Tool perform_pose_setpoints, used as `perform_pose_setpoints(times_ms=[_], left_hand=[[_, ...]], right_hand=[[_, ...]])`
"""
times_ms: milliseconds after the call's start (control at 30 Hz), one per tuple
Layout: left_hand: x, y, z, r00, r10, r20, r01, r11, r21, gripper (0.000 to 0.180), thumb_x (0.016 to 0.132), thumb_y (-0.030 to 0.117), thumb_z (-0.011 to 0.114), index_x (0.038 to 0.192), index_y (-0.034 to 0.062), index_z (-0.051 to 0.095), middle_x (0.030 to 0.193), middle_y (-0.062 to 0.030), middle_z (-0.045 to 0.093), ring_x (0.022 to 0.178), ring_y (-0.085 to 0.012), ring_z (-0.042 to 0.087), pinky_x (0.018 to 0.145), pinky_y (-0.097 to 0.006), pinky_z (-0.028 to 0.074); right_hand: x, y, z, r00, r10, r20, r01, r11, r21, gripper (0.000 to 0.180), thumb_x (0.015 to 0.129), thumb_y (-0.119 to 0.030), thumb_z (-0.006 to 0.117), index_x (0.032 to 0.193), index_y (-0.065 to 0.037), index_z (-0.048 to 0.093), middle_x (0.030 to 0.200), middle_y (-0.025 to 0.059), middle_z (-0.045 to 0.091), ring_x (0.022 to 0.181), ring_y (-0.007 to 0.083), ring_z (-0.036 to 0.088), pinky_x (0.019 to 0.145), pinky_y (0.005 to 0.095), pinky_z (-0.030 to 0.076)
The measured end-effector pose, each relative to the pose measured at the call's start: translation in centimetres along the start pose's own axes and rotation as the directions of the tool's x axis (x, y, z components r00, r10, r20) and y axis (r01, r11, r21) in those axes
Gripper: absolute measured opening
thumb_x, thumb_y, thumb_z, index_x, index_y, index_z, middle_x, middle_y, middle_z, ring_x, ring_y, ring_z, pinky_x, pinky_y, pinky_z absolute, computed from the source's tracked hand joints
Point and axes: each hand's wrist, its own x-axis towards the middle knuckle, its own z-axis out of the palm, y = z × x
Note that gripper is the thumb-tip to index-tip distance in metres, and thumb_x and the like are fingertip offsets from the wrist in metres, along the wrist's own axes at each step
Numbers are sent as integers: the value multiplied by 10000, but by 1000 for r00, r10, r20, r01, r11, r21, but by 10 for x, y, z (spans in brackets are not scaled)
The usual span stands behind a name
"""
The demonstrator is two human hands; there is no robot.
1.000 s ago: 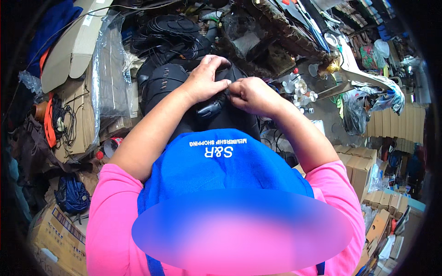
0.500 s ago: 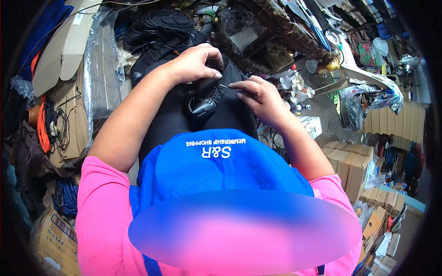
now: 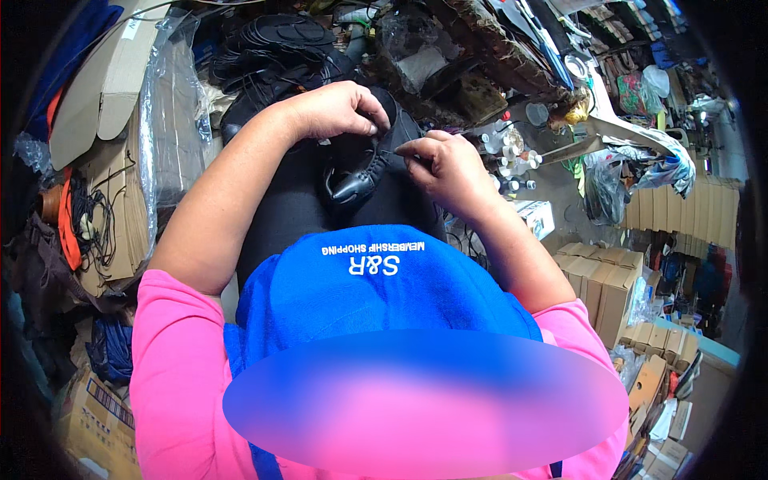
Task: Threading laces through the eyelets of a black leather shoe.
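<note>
A black shoe lies across my dark-clothed thighs, its glossy toe end toward me. A row of ridges or stitches runs along one side of it. My left hand grips the far part of the shoe, thumb and fingers curled around its edge. On the right side my right hand is closed in a pinch close against the shoe. Its fingertips hold a thin needle-like metal piece, of which only a short bit shows at the shoe's side; the rest is hidden.
A bundle of black cords lies beyond my left hand. Small bottles stand right of my right hand. Flattened cardboard leans at the left, and cardboard boxes are stacked at the right. A blue apron covers my lap's near side.
My right hand has moved slightly left, closer to the shoe, and less of the needle-like piece shows. The left fingers have shifted a little on the shoe.
</note>
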Motion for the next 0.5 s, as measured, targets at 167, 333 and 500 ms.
perform_pose_setpoints(times_ms=[167, 333, 500], left_hand=[[-2, 0, 2, 1000, -4, -6, 4, 1000, -8, 259, 781, 92, 627, 1028, 48, 690, 949, -86, 609, 933, -206, 587, 875, -315, 452], [-3, -1, 2, 1000, 13, 5, -13, 1000, 8, 255, 780, 98, 617, 1020, 53, 693, 962, -88, 605, 948, -210, 578, 879, -317, 448], [2, -3, 4, 999, 34, -25, -32, 996, 84, 207, 790, 105, 645, 989, 70, 689, 966, -80, 571, 970, -217, 560, 894, -324, 434]], right_hand=[[-10, -1, 18, 997, -55, -46, 47, 986, -159, 214, 778, -166, 637, 979, -105, 678, 776, 95, 630, 758, 268, 618, 709, 383, 448], [-3, 8, 20, 992, -104, -78, 95, 989, -111, 227, 763, -144, 640, 986, -128, 679, 795, 85, 630, 781, 273, 615, 710, 385, 444], [8, 12, 12, 1000, -22, 2, 22, 999, 47, 233, 707, -71, 667, 923, -147, 711, 791, 101, 603, 771, 289, 605, 776, 357, 465]])
